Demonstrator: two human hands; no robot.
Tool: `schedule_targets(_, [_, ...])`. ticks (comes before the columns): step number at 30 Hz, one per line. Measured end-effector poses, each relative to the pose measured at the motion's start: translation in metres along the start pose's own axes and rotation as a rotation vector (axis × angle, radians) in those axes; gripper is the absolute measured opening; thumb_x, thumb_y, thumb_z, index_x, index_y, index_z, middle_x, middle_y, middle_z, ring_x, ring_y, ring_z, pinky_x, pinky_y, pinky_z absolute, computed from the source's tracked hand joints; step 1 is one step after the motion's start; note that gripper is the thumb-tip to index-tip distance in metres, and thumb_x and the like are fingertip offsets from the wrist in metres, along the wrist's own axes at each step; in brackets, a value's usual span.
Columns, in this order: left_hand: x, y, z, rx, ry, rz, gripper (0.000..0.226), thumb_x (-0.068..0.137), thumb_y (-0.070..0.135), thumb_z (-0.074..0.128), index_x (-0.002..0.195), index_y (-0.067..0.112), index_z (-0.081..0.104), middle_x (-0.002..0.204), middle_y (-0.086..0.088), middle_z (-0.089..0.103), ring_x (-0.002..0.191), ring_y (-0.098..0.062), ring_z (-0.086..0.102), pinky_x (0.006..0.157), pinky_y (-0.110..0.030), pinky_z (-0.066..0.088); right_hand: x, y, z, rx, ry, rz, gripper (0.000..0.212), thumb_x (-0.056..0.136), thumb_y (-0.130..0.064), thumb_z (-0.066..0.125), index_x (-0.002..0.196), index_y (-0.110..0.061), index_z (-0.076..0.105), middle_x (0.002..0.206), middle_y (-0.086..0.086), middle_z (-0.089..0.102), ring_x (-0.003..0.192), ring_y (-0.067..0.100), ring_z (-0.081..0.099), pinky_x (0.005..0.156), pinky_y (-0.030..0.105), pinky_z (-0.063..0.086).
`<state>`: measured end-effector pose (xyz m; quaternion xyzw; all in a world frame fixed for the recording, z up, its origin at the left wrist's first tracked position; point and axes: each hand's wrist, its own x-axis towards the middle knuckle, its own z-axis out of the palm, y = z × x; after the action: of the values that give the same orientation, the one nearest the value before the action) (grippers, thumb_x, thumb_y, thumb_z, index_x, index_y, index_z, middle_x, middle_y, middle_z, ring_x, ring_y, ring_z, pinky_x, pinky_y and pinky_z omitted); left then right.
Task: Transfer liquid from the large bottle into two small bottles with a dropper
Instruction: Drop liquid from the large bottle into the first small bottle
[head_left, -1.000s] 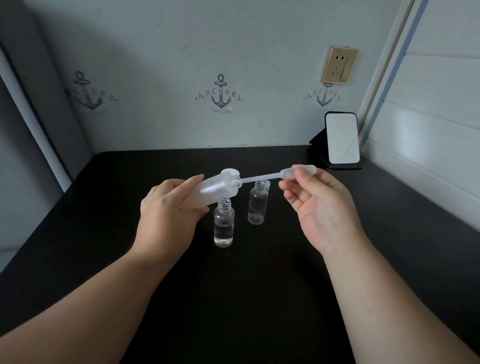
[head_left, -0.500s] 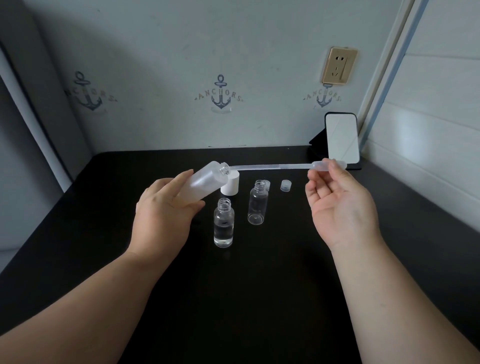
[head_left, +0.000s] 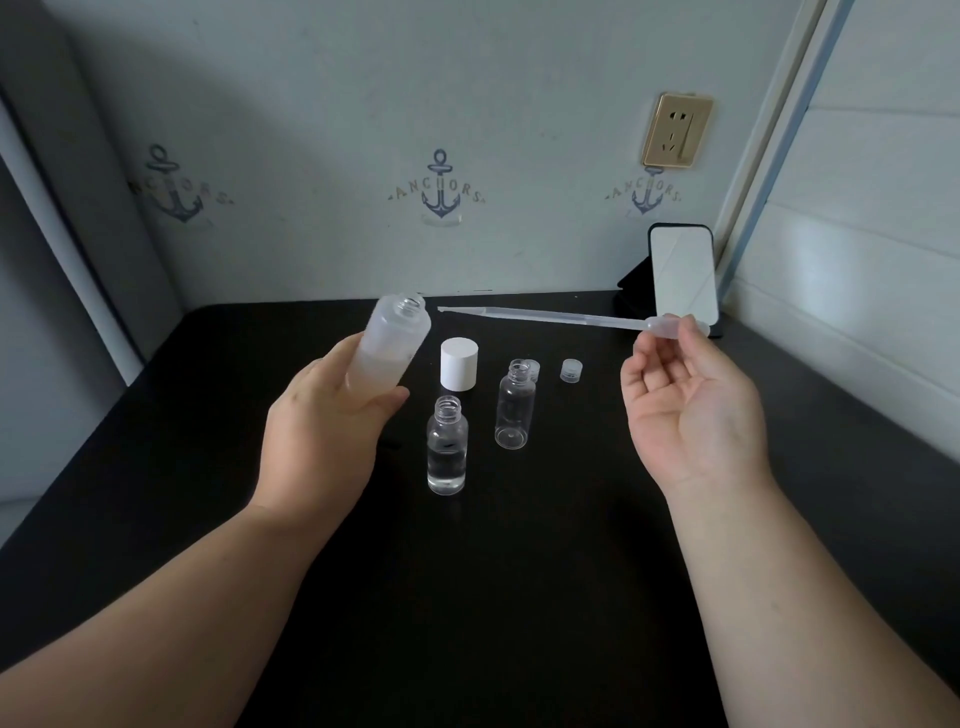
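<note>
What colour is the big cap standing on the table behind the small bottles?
White: the cap shows plainly against the black table in the head view.

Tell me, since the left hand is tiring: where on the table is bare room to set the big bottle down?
Bare table lies between the forearms, nearer than the part-filled small bottle, and left of the left hand. It is crowded around the white cap, empty small bottle and small cap.
</note>
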<state>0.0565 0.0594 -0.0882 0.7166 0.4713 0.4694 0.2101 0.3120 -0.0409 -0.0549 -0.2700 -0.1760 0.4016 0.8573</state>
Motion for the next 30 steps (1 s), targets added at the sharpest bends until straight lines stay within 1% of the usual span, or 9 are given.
schedule_targets(2, [0.000, -0.001, 0.001, -0.058, 0.003, -0.048, 0.038, 0.088, 0.039, 0.070, 0.123, 0.043, 0.056, 0.102, 0.021, 0.064, 0.093, -0.004, 0.062, 0.074, -0.025, 0.051, 0.000, 0.001, 0.000, 0.002, 0.005, 0.008, 0.009, 0.094, -0.016, 0.066, 0.095, -0.007, 0.068, 0.085, 0.002, 0.073, 0.074, 0.013, 0.069, 0.067, 0.024, 0.054])
schedule_targets(5, [-0.001, -0.002, 0.002, -0.072, 0.017, -0.083, 0.050, 0.087, 0.044, 0.071, 0.133, 0.037, 0.050, 0.101, 0.027, 0.058, 0.091, 0.008, 0.056, 0.068, -0.012, 0.039, 0.000, 0.000, 0.000, 0.004, 0.013, 0.015, 0.009, 0.094, -0.015, 0.066, 0.090, -0.008, 0.071, 0.083, 0.001, 0.071, 0.072, 0.012, 0.067, 0.067, 0.024, 0.054])
schedule_targets(13, [0.000, -0.001, 0.003, -0.089, -0.019, -0.108, 0.057, 0.086, 0.046, 0.070, 0.137, 0.030, 0.049, 0.113, 0.020, 0.057, 0.104, -0.005, 0.056, 0.071, -0.014, 0.039, 0.000, 0.001, 0.001, 0.010, 0.041, 0.035, 0.010, 0.093, -0.015, 0.067, 0.089, -0.009, 0.074, 0.076, 0.001, 0.068, 0.063, 0.011, 0.061, 0.062, 0.023, 0.050])
schedule_targets(16, [0.000, -0.001, 0.003, -0.108, -0.040, -0.102, 0.062, 0.085, 0.048, 0.070, 0.140, 0.029, 0.047, 0.115, 0.021, 0.055, 0.104, -0.003, 0.055, 0.073, -0.016, 0.041, 0.000, 0.001, 0.002, -0.003, 0.042, 0.039, 0.018, 0.093, -0.015, 0.067, 0.079, -0.011, 0.078, 0.076, 0.001, 0.068, 0.063, 0.012, 0.060, 0.061, 0.023, 0.050])
schedule_targets(19, [-0.001, 0.002, 0.000, -0.168, -0.026, -0.094, 0.067, 0.083, 0.053, 0.068, 0.141, 0.029, 0.046, 0.119, 0.021, 0.056, 0.098, 0.002, 0.057, 0.074, -0.014, 0.042, 0.000, 0.001, 0.001, 0.003, 0.060, 0.025, 0.010, 0.093, -0.014, 0.068, 0.087, -0.008, 0.074, 0.075, 0.002, 0.068, 0.062, 0.012, 0.060, 0.060, 0.023, 0.050])
schedule_targets(22, [-0.004, 0.006, -0.007, -0.243, 0.148, -0.059, 0.050, 0.090, 0.043, 0.065, 0.136, 0.026, 0.051, 0.120, 0.013, 0.059, 0.103, 0.002, 0.059, 0.079, -0.016, 0.045, 0.002, 0.001, 0.001, 0.003, 0.072, 0.025, 0.010, 0.092, -0.013, 0.068, 0.085, -0.009, 0.075, 0.075, 0.002, 0.068, 0.061, 0.012, 0.060, 0.060, 0.023, 0.049])
schedule_targets(25, [-0.012, 0.012, -0.014, -0.181, 0.278, 0.082, 0.022, 0.094, 0.031, 0.060, 0.114, 0.027, 0.054, 0.103, 0.011, 0.056, 0.091, 0.001, 0.056, 0.075, -0.016, 0.044, 0.001, 0.001, 0.001, -0.011, 0.071, 0.029, 0.018, 0.091, -0.014, 0.069, 0.077, -0.011, 0.079, 0.075, 0.002, 0.068, 0.061, 0.012, 0.059, 0.060, 0.022, 0.049])
schedule_targets(27, [-0.017, 0.017, -0.016, -0.150, 0.234, 0.175, 0.008, 0.094, 0.026, 0.058, 0.102, 0.027, 0.054, 0.093, 0.010, 0.056, 0.083, -0.004, 0.056, 0.070, -0.022, 0.047, 0.001, 0.001, 0.001, -0.021, 0.059, 0.033, 0.019, 0.091, -0.015, 0.070, 0.074, -0.011, 0.078, 0.076, 0.002, 0.068, 0.061, 0.011, 0.059, 0.060, 0.022, 0.049])
schedule_targets(30, [-0.024, 0.025, -0.014, -0.145, 0.091, 0.234, 0.002, 0.093, 0.031, 0.057, 0.093, 0.029, 0.057, 0.085, 0.010, 0.060, 0.079, -0.008, 0.061, 0.065, -0.027, 0.052, 0.000, 0.001, 0.001, -0.018, 0.055, 0.031, 0.009, 0.090, -0.014, 0.070, 0.085, -0.009, 0.075, 0.076, 0.002, 0.068, 0.062, 0.012, 0.059, 0.060, 0.023, 0.049])
